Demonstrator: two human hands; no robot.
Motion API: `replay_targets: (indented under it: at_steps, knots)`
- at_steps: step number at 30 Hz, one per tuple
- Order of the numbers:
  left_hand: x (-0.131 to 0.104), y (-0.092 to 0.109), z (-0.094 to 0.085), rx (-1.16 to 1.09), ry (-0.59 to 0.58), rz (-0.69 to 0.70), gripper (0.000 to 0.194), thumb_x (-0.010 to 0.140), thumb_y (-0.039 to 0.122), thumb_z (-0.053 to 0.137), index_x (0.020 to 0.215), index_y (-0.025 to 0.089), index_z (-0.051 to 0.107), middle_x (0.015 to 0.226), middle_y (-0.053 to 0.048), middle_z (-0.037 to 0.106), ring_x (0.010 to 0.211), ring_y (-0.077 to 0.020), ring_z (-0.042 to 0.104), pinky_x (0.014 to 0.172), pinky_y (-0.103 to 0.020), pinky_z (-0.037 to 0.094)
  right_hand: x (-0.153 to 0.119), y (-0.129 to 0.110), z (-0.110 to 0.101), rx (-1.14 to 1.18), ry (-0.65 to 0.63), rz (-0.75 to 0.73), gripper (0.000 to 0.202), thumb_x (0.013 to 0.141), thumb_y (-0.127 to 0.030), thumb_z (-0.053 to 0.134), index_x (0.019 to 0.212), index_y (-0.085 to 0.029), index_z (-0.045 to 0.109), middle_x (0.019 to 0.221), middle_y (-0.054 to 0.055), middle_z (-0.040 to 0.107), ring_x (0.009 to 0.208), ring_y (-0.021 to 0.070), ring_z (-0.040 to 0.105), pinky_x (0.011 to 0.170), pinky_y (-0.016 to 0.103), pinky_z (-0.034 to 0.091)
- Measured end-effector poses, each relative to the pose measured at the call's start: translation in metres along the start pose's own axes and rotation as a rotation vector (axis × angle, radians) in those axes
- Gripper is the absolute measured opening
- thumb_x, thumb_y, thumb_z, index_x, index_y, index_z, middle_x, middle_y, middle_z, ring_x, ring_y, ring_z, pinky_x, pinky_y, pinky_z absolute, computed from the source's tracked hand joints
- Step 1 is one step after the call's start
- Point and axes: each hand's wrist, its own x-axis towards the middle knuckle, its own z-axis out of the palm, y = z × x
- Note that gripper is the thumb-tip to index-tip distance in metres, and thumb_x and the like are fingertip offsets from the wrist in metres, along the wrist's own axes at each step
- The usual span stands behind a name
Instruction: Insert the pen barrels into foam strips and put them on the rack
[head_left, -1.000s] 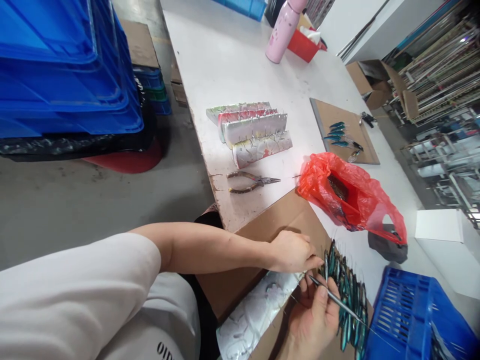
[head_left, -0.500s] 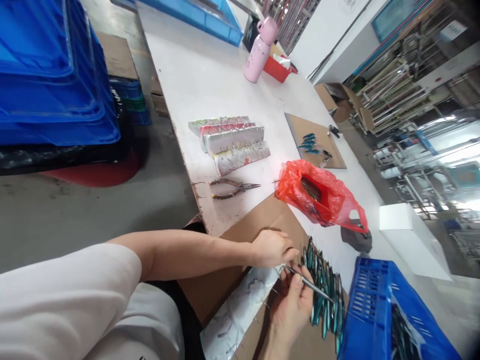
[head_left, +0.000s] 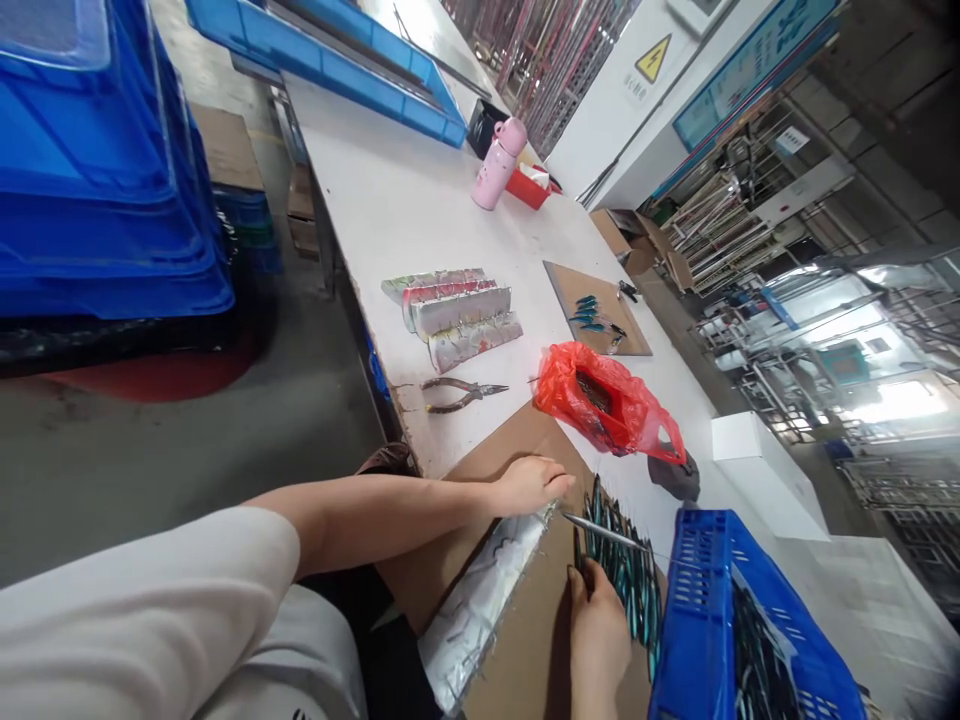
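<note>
A long, silvery foil-covered strip [head_left: 487, 600] with wire bits along its edge lies slantwise over brown cardboard. My left hand [head_left: 529, 487] is closed over its upper end, palm down, with the fingertips partly hidden. Just beyond that end, a slim pointed silver rod [head_left: 606, 532] reaches right over several slender teal pieces [head_left: 630, 585] with thin wires, laid side by side. My right hand [head_left: 600, 625] is at the near edge of this row, thumb and fingers closed on one slender dark piece [head_left: 577, 548].
A red plastic bag [head_left: 600, 400] and a blue crate [head_left: 694, 610] border the work area. Pliers [head_left: 465, 394] lie near several more wrapped strips [head_left: 457, 315]. Farther back are a board with teal pieces [head_left: 626, 335], a pink bottle [head_left: 499, 165] and a blue tray [head_left: 360, 85].
My right hand has let go of the silver rod and moved down to the row of slender pieces, taking hold of one. My left hand has settled onto the strip's end. The view has shifted.
</note>
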Motion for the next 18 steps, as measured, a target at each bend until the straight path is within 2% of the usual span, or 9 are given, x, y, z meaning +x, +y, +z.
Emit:
replay_targets:
  at_steps: [3, 6, 8, 11, 12, 14, 16, 18]
  knots:
    - [0.0, -0.001, 0.0, -0.036, 0.029, -0.025, 0.042, 0.09, 0.036, 0.029, 0.07, 0.016, 0.06, 0.068, -0.001, 0.058, 0.069, -0.0118, 0.052, 0.068, -0.021, 0.038, 0.005, 0.004, -0.005, -0.147, -0.15, 0.047, 0.031, 0.073, -0.041, 0.048, 0.095, -0.023, 0.062, 0.084, 0.009, 0.066, 0.072, 0.0247, 0.059, 0.068, 0.037, 0.041]
    - [-0.001, -0.001, -0.001, -0.02, 0.033, -0.041, 0.041, 0.09, 0.036, 0.031, 0.07, 0.016, 0.06, 0.068, -0.001, 0.058, 0.065, -0.0118, 0.052, 0.066, -0.022, 0.038, 0.006, 0.025, -0.013, -0.113, -0.19, 0.086, 0.021, 0.063, -0.036, 0.057, 0.079, -0.022, 0.063, 0.067, 0.007, 0.064, 0.063, 0.0253, 0.059, 0.065, 0.039, 0.043]
    - [-0.002, -0.001, 0.0, 0.002, 0.017, -0.048, 0.041, 0.089, 0.037, 0.031, 0.07, 0.016, 0.06, 0.068, -0.001, 0.058, 0.065, -0.0119, 0.052, 0.065, -0.022, 0.038, 0.003, 0.045, -0.015, 0.109, -0.179, 0.167, 0.022, 0.054, -0.038, 0.063, 0.069, -0.021, 0.061, 0.062, 0.005, 0.063, 0.062, 0.0253, 0.059, 0.063, 0.039, 0.046]
    - [-0.002, 0.0, 0.003, 0.034, -0.002, -0.051, 0.042, 0.089, 0.04, 0.03, 0.072, 0.017, 0.061, 0.07, -0.001, 0.058, 0.067, -0.0124, 0.053, 0.066, -0.022, 0.038, -0.009, 0.059, -0.01, 0.651, -0.097, 0.227, 0.037, 0.053, -0.05, 0.063, 0.075, -0.021, 0.056, 0.074, 0.004, 0.065, 0.073, 0.0244, 0.062, 0.064, 0.038, 0.05]
    - [-0.002, 0.0, 0.004, 0.046, -0.007, -0.051, 0.043, 0.089, 0.041, 0.03, 0.073, 0.017, 0.062, 0.07, -0.001, 0.059, 0.068, -0.0126, 0.054, 0.066, -0.022, 0.038, -0.015, 0.056, -0.005, 0.826, -0.047, 0.223, 0.039, 0.055, -0.051, 0.063, 0.079, -0.021, 0.056, 0.079, 0.003, 0.065, 0.077, 0.0233, 0.062, 0.064, 0.037, 0.051]
    - [-0.001, -0.001, 0.006, 0.067, -0.016, -0.048, 0.045, 0.089, 0.043, 0.028, 0.074, 0.017, 0.062, 0.072, -0.001, 0.059, 0.069, -0.013, 0.054, 0.066, -0.023, 0.038, -0.027, 0.04, 0.007, 1.106, 0.057, 0.228, 0.036, 0.056, -0.04, 0.069, 0.084, -0.021, 0.055, 0.081, -0.001, 0.063, 0.079, 0.0187, 0.062, 0.066, 0.032, 0.051]
    - [-0.001, -0.001, 0.007, 0.079, -0.024, -0.043, 0.045, 0.089, 0.042, 0.028, 0.074, 0.017, 0.062, 0.072, -0.002, 0.06, 0.07, -0.0132, 0.055, 0.066, -0.023, 0.038, -0.035, 0.018, 0.021, 1.201, 0.069, 0.25, 0.033, 0.059, -0.034, 0.07, 0.087, -0.022, 0.056, 0.081, -0.003, 0.063, 0.077, 0.0143, 0.061, 0.068, 0.029, 0.05]
    - [-0.001, -0.001, 0.006, 0.083, -0.032, -0.037, 0.044, 0.089, 0.041, 0.028, 0.075, 0.018, 0.062, 0.073, -0.002, 0.06, 0.071, -0.0133, 0.055, 0.066, -0.023, 0.038, -0.038, 0.0, 0.032, 1.165, 0.08, 0.258, 0.035, 0.062, -0.034, 0.069, 0.093, -0.022, 0.057, 0.086, -0.003, 0.063, 0.078, 0.0126, 0.06, 0.073, 0.028, 0.049]
